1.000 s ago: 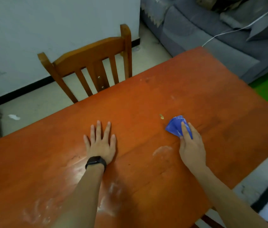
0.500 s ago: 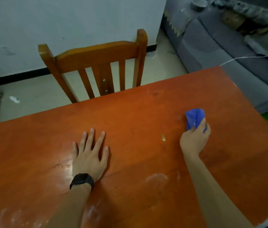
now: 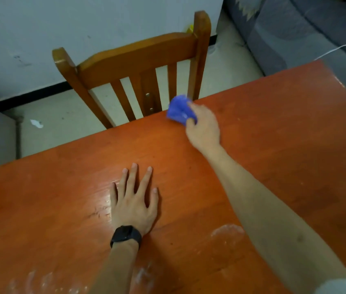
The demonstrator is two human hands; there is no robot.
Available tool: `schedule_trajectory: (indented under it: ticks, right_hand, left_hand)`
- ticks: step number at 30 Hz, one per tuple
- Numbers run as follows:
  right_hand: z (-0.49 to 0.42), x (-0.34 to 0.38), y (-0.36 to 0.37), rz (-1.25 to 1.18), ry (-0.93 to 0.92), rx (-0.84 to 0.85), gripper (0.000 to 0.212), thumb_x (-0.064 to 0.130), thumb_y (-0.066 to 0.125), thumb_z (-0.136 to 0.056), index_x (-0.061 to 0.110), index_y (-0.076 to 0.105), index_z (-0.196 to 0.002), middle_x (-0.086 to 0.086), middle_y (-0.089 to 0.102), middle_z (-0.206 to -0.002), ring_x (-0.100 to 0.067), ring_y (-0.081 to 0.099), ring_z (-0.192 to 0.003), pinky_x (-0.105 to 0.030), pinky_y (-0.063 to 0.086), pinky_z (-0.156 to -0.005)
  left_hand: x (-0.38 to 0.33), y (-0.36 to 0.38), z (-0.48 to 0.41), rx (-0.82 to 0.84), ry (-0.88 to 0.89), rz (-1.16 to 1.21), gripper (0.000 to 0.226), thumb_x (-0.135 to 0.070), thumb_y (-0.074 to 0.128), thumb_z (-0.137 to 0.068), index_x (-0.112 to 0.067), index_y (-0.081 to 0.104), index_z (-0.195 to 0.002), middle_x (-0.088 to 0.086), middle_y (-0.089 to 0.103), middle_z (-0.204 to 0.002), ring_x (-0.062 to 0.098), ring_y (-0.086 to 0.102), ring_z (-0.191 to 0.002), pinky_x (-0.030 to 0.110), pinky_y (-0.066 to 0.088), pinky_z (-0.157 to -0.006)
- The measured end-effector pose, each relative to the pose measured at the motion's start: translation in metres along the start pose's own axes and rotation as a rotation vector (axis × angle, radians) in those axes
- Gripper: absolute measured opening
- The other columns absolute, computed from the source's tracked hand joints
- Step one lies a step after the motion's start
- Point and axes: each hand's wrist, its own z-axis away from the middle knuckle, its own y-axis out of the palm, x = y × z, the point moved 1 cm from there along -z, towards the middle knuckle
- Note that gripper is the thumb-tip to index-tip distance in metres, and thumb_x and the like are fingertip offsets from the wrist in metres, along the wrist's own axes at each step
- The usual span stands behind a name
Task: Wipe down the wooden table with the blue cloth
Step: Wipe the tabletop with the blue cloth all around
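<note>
The orange-brown wooden table fills the lower part of the head view. A bunched blue cloth lies at the table's far edge, right by the chair. My right hand grips the cloth with curled fingers, arm stretched far forward. Palm down near the middle of the table rests my left hand, fingers spread and straight, a black watch on its wrist. Whitish smears show on the near part of the table.
A wooden slat-back chair stands pushed against the table's far edge. Behind it are a pale floor and a white wall. A grey sofa with a white cable sits at the upper right.
My right hand has carried the blue cloth away from me and leftward to the table's far edge by the chair. The left hand stays flat on the table. The small crumb is no longer in view.
</note>
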Motion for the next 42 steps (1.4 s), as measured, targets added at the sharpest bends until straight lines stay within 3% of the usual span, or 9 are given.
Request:
schedule_trajectory:
  ticks: [5, 12, 18, 20, 23, 27, 35, 39, 42]
  right_hand:
    - [0.143, 0.003, 0.016, 0.036, -0.222, 0.187, 0.045, 0.025, 0.051, -0.07, 0.035, 0.068, -0.11, 0.019, 0.067, -0.112, -0.014, 0.05, -0.105, -0.031, 0.037, -0.084]
    - [0.248, -0.04, -0.036, -0.017, -0.257, 0.528, 0.054, 0.013, 0.046, -0.067, 0.039, 0.066, -0.109, 0.03, 0.06, -0.118, -0.006, 0.046, -0.104, -0.033, 0.043, -0.084]
    - [0.181, -0.066, -0.107, -0.543, 0.272, 0.03, 0.054, -0.023, 0.044, -0.074, 0.017, 0.071, -0.098, 0.012, 0.072, -0.09, -0.001, 0.067, -0.089, -0.017, 0.051, -0.075]
    - [0.152, -0.103, -0.123, -0.335, 0.335, -0.096, 0.055, -0.014, 0.044, -0.074, 0.021, 0.07, -0.108, 0.015, 0.071, -0.1, 0.001, 0.063, -0.096, -0.02, 0.048, -0.084]
    - [0.151, -0.14, -0.117, 0.065, 0.275, -0.146, 0.062, 0.013, 0.041, -0.075, 0.033, 0.058, -0.131, 0.012, 0.061, -0.13, -0.018, 0.055, -0.117, -0.036, 0.043, -0.103]
    - [0.213, -0.124, -0.081, 0.352, 0.138, -0.263, 0.066, 0.013, 0.047, -0.071, 0.029, 0.057, -0.134, 0.01, 0.056, -0.137, -0.026, 0.049, -0.108, -0.036, 0.038, -0.088]
    - [0.345, -0.042, -0.036, -0.062, -0.091, 0.381, 0.076, 0.003, 0.046, -0.076, 0.053, 0.046, -0.134, 0.033, 0.045, -0.137, -0.009, 0.042, -0.115, -0.038, 0.042, -0.092]
    - [0.282, -0.054, -0.076, -0.266, -0.055, -0.001, 0.064, -0.003, 0.049, -0.081, 0.044, 0.056, -0.124, 0.026, 0.063, -0.115, 0.001, 0.061, -0.102, -0.028, 0.053, -0.089]
    - [0.222, -0.111, -0.114, -0.166, 0.256, -0.268, 0.066, -0.012, 0.048, -0.075, 0.023, 0.057, -0.13, 0.014, 0.059, -0.126, -0.007, 0.059, -0.115, -0.036, 0.046, -0.103]
  left_hand:
    - [0.005, 0.003, -0.001, 0.036, 0.036, -0.025, 0.062, -0.065, 0.016, -0.093, -0.047, 0.01, -0.152, -0.01, 0.001, -0.163, 0.015, -0.005, -0.151, 0.047, -0.004, -0.121]
    - [0.002, 0.002, -0.001, 0.007, 0.012, 0.039, 0.055, -0.05, 0.018, -0.096, -0.048, 0.017, -0.151, -0.009, 0.012, -0.163, 0.015, 0.002, -0.151, 0.047, 0.001, -0.121]
    - [0.001, 0.002, 0.0, 0.012, 0.003, 0.031, 0.054, -0.051, 0.018, -0.096, -0.048, 0.019, -0.151, -0.008, 0.013, -0.163, 0.017, 0.004, -0.151, 0.048, 0.003, -0.122]
    - [0.001, 0.002, 0.0, -0.006, 0.003, 0.039, 0.054, -0.05, 0.021, -0.097, -0.047, 0.021, -0.151, -0.009, 0.015, -0.163, 0.017, 0.005, -0.15, 0.048, 0.004, -0.122]
    - [0.002, 0.004, 0.0, -0.014, 0.006, 0.051, 0.053, -0.049, 0.024, -0.097, -0.046, 0.023, -0.15, -0.008, 0.016, -0.162, 0.017, 0.006, -0.15, 0.049, 0.004, -0.121]
    - [0.002, 0.003, 0.001, -0.007, 0.008, 0.073, 0.051, -0.047, 0.029, -0.099, -0.045, 0.025, -0.15, -0.007, 0.016, -0.162, 0.018, 0.005, -0.15, 0.05, 0.003, -0.121]
    - [0.002, 0.001, 0.002, 0.012, 0.01, 0.085, 0.052, -0.047, 0.028, -0.098, -0.044, 0.025, -0.15, -0.005, 0.015, -0.163, 0.02, 0.006, -0.15, 0.052, 0.003, -0.121]
    - [0.002, 0.002, 0.002, 0.016, 0.026, 0.072, 0.053, -0.048, 0.024, -0.098, -0.045, 0.021, -0.151, -0.005, 0.013, -0.163, 0.02, 0.004, -0.15, 0.052, 0.002, -0.121]
    - [0.003, 0.003, 0.003, -0.001, 0.029, 0.074, 0.052, -0.047, 0.026, -0.099, -0.046, 0.021, -0.151, -0.005, 0.014, -0.163, 0.02, 0.005, -0.15, 0.051, 0.001, -0.121]
